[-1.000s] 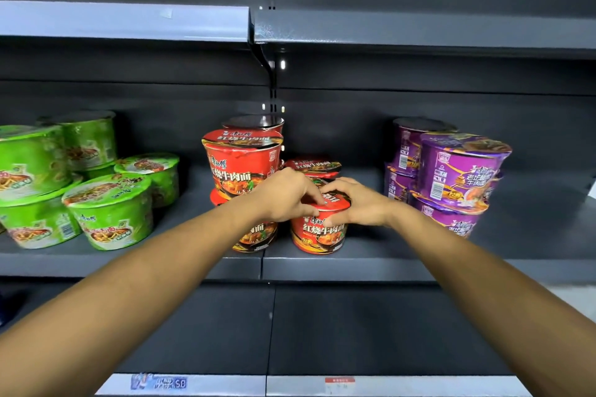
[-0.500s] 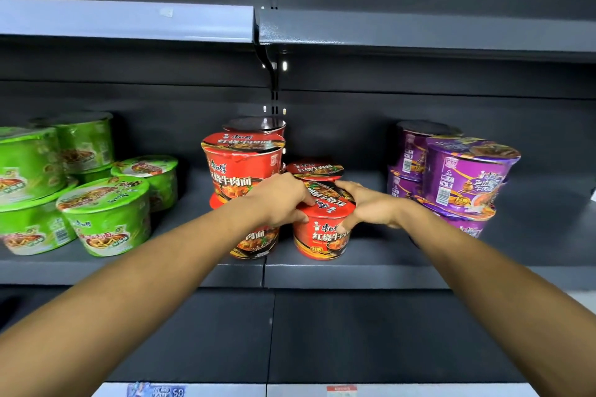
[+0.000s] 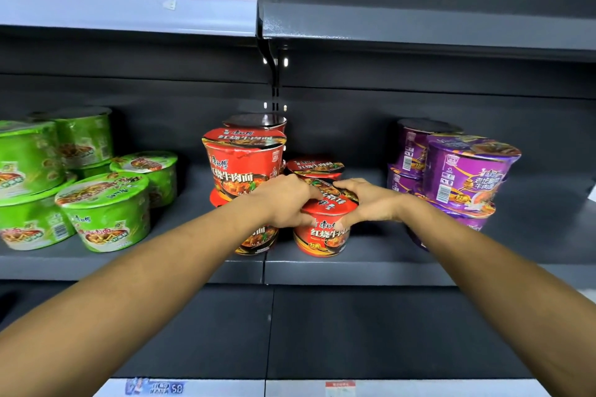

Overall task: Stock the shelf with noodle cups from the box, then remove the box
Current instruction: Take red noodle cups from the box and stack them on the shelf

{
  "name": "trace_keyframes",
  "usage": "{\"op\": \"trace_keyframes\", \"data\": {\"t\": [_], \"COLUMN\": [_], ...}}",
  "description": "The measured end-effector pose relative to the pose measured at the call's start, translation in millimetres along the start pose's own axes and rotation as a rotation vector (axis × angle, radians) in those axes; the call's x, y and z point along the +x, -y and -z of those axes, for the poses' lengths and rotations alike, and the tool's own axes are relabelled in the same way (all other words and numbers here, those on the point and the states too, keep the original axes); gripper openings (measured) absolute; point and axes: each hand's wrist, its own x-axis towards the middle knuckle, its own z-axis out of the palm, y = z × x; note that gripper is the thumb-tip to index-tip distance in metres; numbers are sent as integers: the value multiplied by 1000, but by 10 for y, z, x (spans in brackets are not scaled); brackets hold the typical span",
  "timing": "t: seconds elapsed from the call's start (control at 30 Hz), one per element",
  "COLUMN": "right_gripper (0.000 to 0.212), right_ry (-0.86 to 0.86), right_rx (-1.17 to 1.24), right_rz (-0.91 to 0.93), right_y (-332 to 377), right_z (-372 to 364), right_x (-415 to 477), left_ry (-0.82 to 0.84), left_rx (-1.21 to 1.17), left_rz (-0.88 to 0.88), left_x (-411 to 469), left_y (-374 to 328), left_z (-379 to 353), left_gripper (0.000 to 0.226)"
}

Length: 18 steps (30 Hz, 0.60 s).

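A red noodle cup (image 3: 324, 234) stands on the dark grey shelf (image 3: 354, 271) near its front edge. My left hand (image 3: 285, 200) grips its rim from the left and my right hand (image 3: 367, 203) grips it from the right, fingers curled over the lid. Just left of it stands a stack of red cups (image 3: 243, 164), two high, with a dark-lidded cup behind. Another red cup (image 3: 314, 167) sits behind the held one. The box is not in view.
Green noodle cups (image 3: 103, 213) are stacked at the shelf's left end, purple cups (image 3: 464, 174) at the right. An upper shelf (image 3: 129, 13) overhangs. Bare shelf shows to the right of the held cup. A lower shelf edge with price tags (image 3: 154, 388) runs along the bottom.
Both hands stay on the red cup. It has shifted slightly back and left toward the red stack, and the view has dropped a little.
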Motion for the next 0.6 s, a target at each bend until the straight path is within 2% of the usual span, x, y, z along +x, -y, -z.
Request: {"op": "trace_keyframes", "data": {"t": [0.13, 0.33, 0.43, 0.53, 0.6], "right_gripper": [103, 104, 103, 101, 95], "right_ry": [-71, -76, -65, 6, 73], "right_rx": [-174, -237, -254, -219, -58], "right_rz": [-14, -65, -73, -79, -73], "right_y": [83, 166, 177, 193, 199], "right_z": [-20, -47, -54, 25, 123], "right_x": [-42, -60, -61, -80, -102], "left_ry": [31, 76, 90, 80, 94], "left_rx": [9, 6, -8, -4, -41], "left_rz": [15, 30, 21, 24, 54], "left_x": [33, 60, 56, 61, 75], "left_y": [-3, -14, -32, -37, -35], "left_z": [0, 19, 11, 10, 24], "left_gripper": [57, 57, 66, 73, 74]}}
